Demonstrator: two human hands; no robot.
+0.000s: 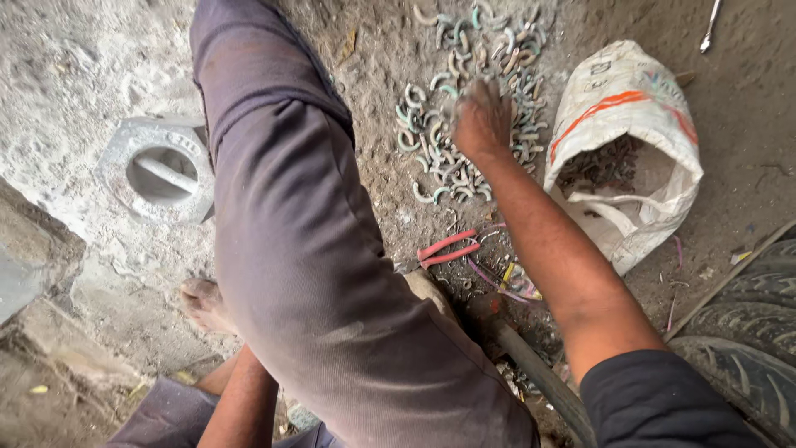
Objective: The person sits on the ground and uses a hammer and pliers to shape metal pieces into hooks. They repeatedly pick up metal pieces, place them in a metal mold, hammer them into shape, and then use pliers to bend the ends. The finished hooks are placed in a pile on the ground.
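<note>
A right hand (481, 120), dusty, fingers curled down into a heap of small curved metal hooks (431, 137) on gritty ground; whether it grasps any cannot be told. The hooks lie every way. The left hand is hidden behind the leg (307, 249). Red-handled pliers (446, 247) lie near the forearm, a white woven sack (630, 133) gapes alongside.

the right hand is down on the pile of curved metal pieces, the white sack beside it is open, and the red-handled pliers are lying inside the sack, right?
Not quite. The head view shows the red-handled pliers lying on the dirt ground, nearer the person than the pile, not inside the sack. The rest holds: the right hand is down on the pile of curved metal pieces, and the white sack beside it is open.
</note>
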